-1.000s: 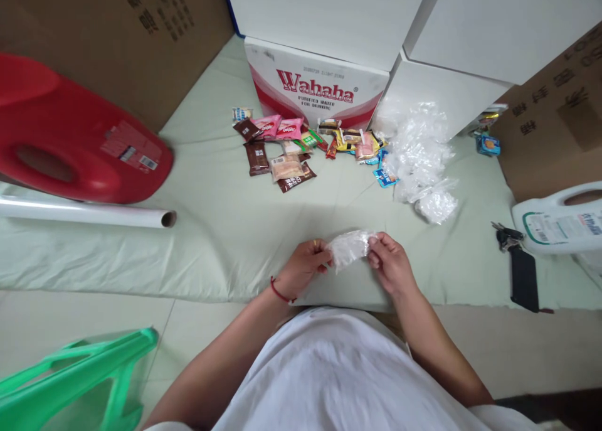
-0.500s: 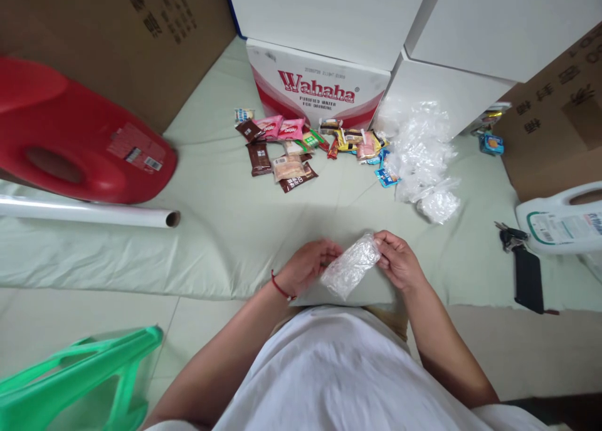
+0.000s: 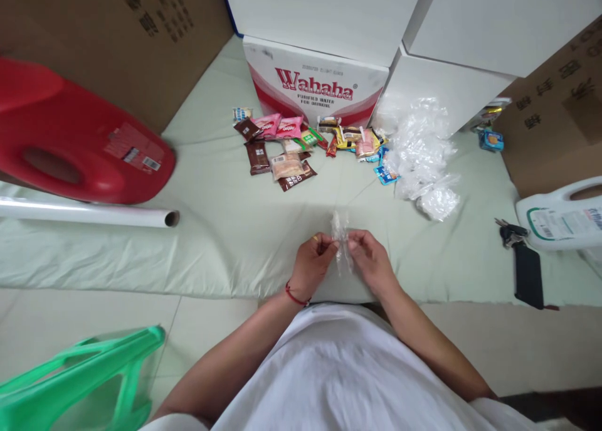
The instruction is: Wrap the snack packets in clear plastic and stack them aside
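Between my two hands is a crinkled clear plastic bag [image 3: 342, 255], held above the front of the cloth-covered surface and seen nearly edge-on. My left hand [image 3: 314, 258], with a red cord at the wrist, pinches its left side. The fingers of my right hand [image 3: 371, 258] are closed on its right side. Farther back lies a heap of similar clear plastic bags [image 3: 423, 148]. Left of that heap, several small wrapped snacks [image 3: 288, 166] lie in a loose pile, in brown, pink, yellow and blue packets.
A white Wahaha carton [image 3: 320, 86] stands behind the snacks. At left are a big red jug [image 3: 98, 167] and a white roll [image 3: 94, 211]. Keys [image 3: 512, 235], a black phone-like slab [image 3: 528, 274] and a white bottle [image 3: 559, 221] lie at right. A green stool [image 3: 94, 368] stands lower left.
My left hand has closed on the bag, which my right hand alone held before. The bag has turned from lying flat and slanted to nearly edge-on, and my right hand has moved left.
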Demonstrator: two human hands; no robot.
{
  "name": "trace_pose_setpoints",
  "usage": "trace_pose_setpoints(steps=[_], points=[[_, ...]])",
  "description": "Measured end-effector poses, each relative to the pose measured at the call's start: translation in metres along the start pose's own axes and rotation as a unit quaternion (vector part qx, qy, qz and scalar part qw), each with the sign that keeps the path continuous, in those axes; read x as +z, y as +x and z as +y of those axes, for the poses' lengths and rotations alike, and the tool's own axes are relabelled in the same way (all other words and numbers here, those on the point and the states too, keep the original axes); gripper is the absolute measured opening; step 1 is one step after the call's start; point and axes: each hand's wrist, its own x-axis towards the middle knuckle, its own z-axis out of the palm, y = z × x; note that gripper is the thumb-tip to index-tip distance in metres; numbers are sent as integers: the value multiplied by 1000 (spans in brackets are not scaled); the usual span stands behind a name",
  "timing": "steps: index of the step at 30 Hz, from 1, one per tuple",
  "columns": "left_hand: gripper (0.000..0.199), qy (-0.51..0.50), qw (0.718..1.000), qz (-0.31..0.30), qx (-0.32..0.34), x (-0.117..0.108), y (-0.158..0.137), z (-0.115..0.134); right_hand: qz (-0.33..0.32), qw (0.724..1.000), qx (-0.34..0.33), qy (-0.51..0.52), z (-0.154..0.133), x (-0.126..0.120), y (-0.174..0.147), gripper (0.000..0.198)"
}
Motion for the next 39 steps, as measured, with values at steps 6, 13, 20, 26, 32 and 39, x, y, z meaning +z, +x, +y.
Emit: trace_pose_setpoints(steps=[6,13,20,26,32,39], points=[[38,-83,996,-11,-42,-13,2,1,84,996,31,23,8,-3,10,37],[43,-117,986,-87,-81,-45,2,7,105,993,36,38,13,-37,18,39],[34,-54,996,-40,-54,-42,6,0,98,995,35,7,15,-41,9,35],[28,5,999,-32,28,-43,1,9,60,998,10,-10,14,-53,10,38],[15,130,973,-17,189,-42,-13,12,108,994,-18,22,12,-57,21,45],[9,227,936,3,269,-42,-23,6,18,982,101,157,-17,-41,14,45]])
